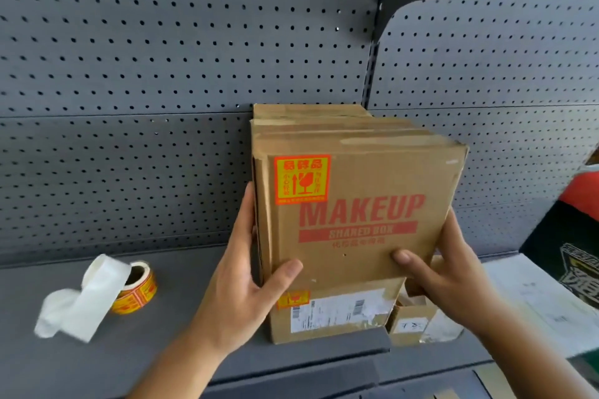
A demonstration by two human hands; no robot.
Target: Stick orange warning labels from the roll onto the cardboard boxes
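Observation:
A cardboard box printed MAKEUP stands upright on top of a lower cardboard box. An orange warning label is stuck on the upper left of its front face. My left hand grips its left edge, thumb on the front. My right hand grips its lower right corner, thumb on the front. The lower box carries its own orange label beside a white shipping label. The roll of orange labels lies on the shelf at the left, with white backing paper trailing from it.
A grey shelf carries everything, backed by a grey pegboard wall. More flat cardboard boxes stand behind the held one. A small cardboard box sits at the lower right, next to white paper and a dark printed carton.

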